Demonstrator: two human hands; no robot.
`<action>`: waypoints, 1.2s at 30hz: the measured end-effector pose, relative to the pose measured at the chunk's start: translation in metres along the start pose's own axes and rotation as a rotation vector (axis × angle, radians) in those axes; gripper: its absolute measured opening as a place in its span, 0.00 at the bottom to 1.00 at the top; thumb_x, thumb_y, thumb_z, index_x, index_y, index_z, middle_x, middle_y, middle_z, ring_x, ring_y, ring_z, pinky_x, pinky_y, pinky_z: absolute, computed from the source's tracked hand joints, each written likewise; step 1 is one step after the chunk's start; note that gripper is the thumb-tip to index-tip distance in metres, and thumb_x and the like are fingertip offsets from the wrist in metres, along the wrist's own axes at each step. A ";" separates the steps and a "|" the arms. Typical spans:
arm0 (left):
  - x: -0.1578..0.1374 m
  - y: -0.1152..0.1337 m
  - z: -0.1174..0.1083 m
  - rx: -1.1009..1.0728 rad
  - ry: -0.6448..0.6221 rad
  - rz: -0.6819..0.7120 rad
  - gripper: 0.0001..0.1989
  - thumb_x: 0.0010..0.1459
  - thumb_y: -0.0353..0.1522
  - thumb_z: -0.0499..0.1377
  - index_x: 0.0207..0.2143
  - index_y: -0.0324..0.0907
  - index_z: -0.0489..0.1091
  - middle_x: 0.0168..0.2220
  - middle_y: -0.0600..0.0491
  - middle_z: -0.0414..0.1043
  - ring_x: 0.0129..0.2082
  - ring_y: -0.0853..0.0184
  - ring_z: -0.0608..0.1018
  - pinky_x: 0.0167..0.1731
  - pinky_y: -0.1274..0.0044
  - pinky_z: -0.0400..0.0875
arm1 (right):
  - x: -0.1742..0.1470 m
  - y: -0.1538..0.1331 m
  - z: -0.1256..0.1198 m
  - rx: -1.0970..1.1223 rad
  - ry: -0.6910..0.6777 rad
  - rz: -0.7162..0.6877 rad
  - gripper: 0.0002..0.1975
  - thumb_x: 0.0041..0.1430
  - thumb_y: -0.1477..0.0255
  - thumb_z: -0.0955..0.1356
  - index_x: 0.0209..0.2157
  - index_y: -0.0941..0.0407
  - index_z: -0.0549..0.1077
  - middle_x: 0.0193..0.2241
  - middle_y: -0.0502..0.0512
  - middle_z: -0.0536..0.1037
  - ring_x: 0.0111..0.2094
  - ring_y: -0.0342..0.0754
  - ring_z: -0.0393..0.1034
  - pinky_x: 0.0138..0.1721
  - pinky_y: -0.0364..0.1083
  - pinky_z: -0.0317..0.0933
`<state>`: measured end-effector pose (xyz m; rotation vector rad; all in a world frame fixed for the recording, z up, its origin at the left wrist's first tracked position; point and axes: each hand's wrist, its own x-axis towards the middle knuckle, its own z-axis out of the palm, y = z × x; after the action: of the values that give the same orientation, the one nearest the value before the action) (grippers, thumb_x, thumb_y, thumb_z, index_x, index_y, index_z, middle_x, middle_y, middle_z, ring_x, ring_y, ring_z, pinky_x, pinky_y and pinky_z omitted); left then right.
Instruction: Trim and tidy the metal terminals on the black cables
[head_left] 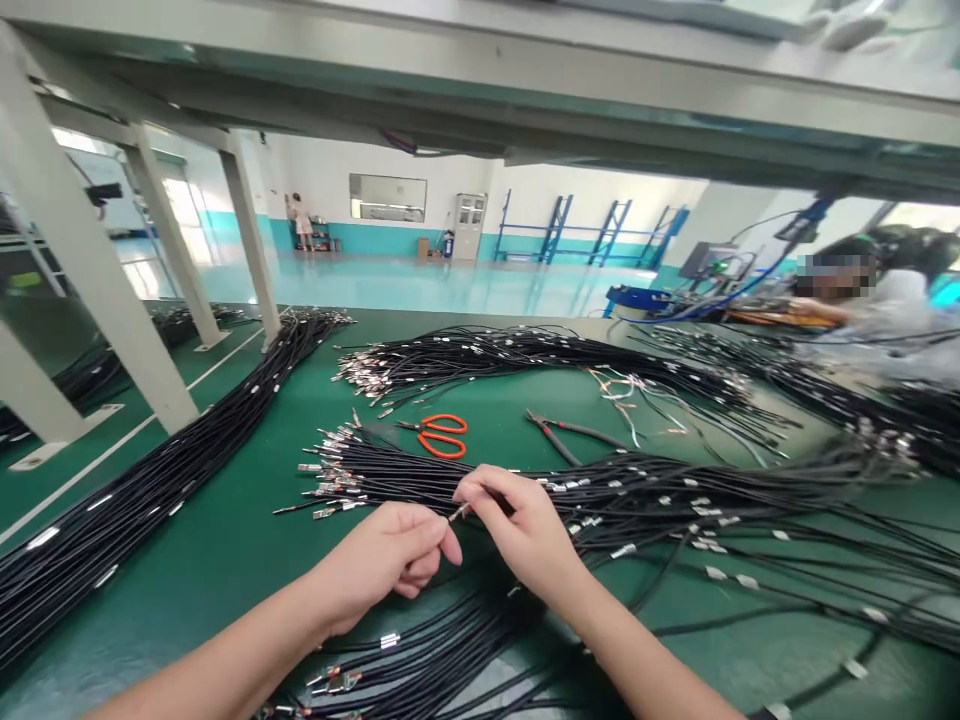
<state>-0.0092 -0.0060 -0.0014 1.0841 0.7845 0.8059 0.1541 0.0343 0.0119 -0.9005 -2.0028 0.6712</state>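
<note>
Two pinches: my left hand (409, 550), right hand (517, 530) on slim metallic cable tip (458, 513) | black cable bundle (412, 474) between grip and orange loop-handled scissors (424, 431), red-handled pliers (545, 423)

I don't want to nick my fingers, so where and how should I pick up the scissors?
Take the scissors by the orange loops, probably best from the right and above: they lie flat, the blades pointing left and the loops uncovered on the right.

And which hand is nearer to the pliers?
Right. The right hand is on the near side of the pliers, across the black cables; the left hand is farther off, to their left.
</note>
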 end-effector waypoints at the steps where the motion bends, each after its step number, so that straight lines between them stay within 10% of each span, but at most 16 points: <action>1: 0.001 -0.001 0.000 0.027 0.044 0.010 0.15 0.55 0.39 0.52 0.27 0.36 0.68 0.15 0.62 0.48 0.15 0.77 0.47 0.16 0.80 0.40 | 0.000 0.000 0.000 0.010 -0.026 0.018 0.11 0.58 0.74 0.60 0.24 0.57 0.68 0.21 0.50 0.70 0.25 0.42 0.65 0.29 0.40 0.58; 9: 0.010 -0.003 0.000 0.600 0.522 0.360 0.05 0.49 0.30 0.57 0.27 0.40 0.72 0.27 0.53 0.67 0.24 0.72 0.67 0.23 0.80 0.61 | 0.000 0.001 0.004 -0.009 -0.031 0.087 0.14 0.58 0.71 0.59 0.19 0.57 0.63 0.19 0.48 0.66 0.23 0.41 0.60 0.27 0.40 0.55; 17: 0.011 -0.004 -0.001 0.321 0.423 0.143 0.06 0.48 0.32 0.57 0.24 0.37 0.69 0.20 0.57 0.60 0.17 0.75 0.62 0.18 0.81 0.58 | -0.001 0.002 0.007 -0.090 -0.100 0.117 0.12 0.56 0.73 0.60 0.21 0.57 0.65 0.18 0.47 0.65 0.22 0.40 0.57 0.24 0.39 0.53; 36: 0.011 -0.010 0.001 0.268 0.470 0.137 0.07 0.48 0.33 0.58 0.24 0.36 0.69 0.20 0.57 0.61 0.17 0.76 0.60 0.17 0.82 0.57 | -0.001 0.007 0.006 -0.081 -0.211 0.108 0.12 0.56 0.76 0.58 0.19 0.57 0.57 0.18 0.45 0.57 0.22 0.40 0.51 0.24 0.39 0.48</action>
<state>-0.0008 0.0004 -0.0126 1.2110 1.2498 1.1163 0.1515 0.0372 0.0030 -1.0278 -2.1932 0.7770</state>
